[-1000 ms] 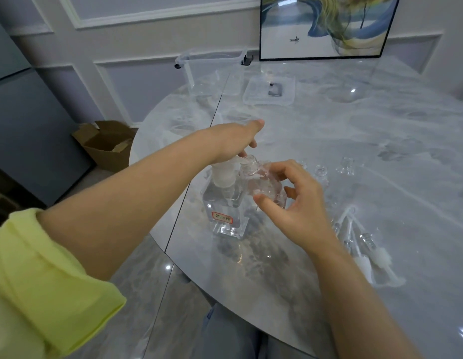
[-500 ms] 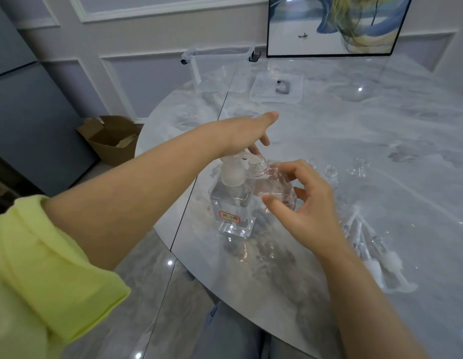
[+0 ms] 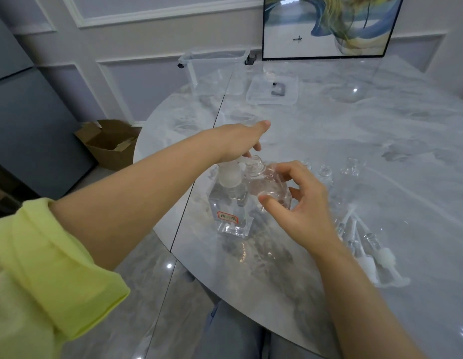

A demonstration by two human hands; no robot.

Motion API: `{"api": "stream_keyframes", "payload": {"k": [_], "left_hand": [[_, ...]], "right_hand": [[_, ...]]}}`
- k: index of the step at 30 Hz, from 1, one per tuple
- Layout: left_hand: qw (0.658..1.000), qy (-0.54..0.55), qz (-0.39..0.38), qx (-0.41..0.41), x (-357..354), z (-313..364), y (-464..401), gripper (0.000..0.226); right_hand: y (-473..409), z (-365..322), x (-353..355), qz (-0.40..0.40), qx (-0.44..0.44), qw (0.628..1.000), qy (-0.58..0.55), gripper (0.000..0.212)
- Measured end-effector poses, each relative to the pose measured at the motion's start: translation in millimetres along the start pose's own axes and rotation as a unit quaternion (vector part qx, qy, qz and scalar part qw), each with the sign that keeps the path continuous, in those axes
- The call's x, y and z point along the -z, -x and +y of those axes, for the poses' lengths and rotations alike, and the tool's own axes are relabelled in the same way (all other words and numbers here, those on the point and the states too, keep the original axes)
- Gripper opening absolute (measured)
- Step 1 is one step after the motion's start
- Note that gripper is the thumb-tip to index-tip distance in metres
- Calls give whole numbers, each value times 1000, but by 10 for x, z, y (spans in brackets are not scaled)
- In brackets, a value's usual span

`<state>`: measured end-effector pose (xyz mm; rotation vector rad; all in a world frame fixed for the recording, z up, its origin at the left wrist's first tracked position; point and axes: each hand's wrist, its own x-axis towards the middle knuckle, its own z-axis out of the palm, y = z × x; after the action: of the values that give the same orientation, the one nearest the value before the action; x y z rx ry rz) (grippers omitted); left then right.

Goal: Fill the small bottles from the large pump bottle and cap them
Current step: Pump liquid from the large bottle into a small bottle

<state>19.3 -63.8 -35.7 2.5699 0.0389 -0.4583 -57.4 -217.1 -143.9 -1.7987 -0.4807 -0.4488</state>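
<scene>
On the glossy grey marble table (image 3: 354, 156), a square clear pump bottle (image 3: 229, 206) is pressed at its white head by the left hand (image 3: 240, 145). At its 3 o'clock, a tilted, clear small bottle (image 3: 270, 185) is gripped between the curled fingers and thumb of the right hand (image 3: 303, 203).
</scene>
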Motion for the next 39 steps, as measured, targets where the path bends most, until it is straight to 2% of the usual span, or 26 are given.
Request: {"api": "stream_keyframes", "payload": {"k": [19, 39], "left_hand": [[999, 11, 26, -18, 14, 24, 13, 69], [1000, 7, -1, -11, -3, 1, -22, 72]], "right_hand": [[-11, 0, -4, 4, 32, 999, 0, 31], [-14, 33, 6, 1, 15, 1000, 3, 30]]}}
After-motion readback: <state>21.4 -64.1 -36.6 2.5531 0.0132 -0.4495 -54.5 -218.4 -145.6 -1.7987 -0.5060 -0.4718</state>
